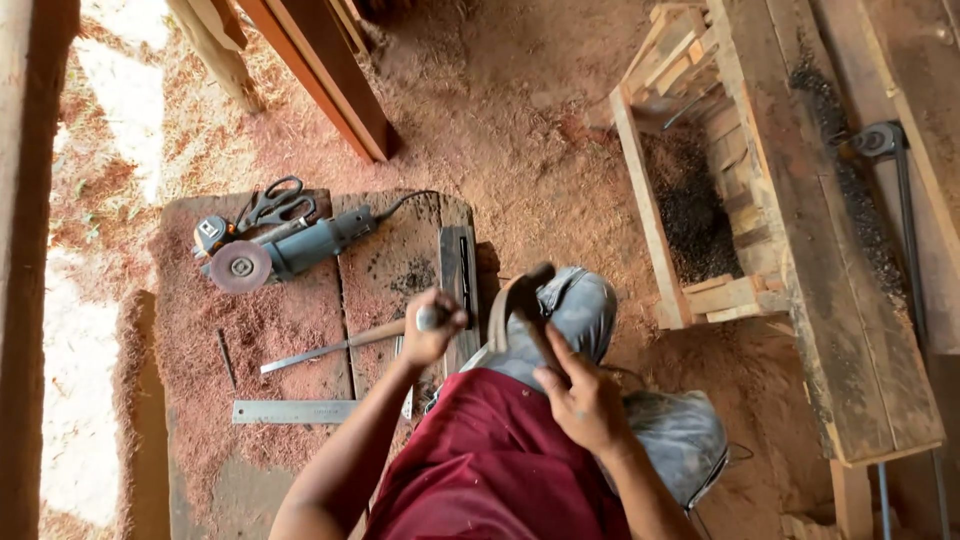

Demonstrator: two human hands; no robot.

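Down at the bottom centre, right hand (585, 400) is wrapped round a hammer (520, 300) handle and left hand (432, 328) is closed on a small piece I can't make out, pinched against the metal bar (459, 280) on the bench (200, 330). Looks mid-job, nothing finished. Further up-left sit a ruler (293, 411), grinder (285, 250) and scissors (275, 203), half buried in sawdust.

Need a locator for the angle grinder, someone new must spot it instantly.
Start at the low wooden platform dusted with red sawdust, left of the person's knees. Near its far edge lies the angle grinder, beside the scissors. It alone has a grey-blue body, a round reddish disc and a black cord, unlike the flat steel ruler nearer the person.
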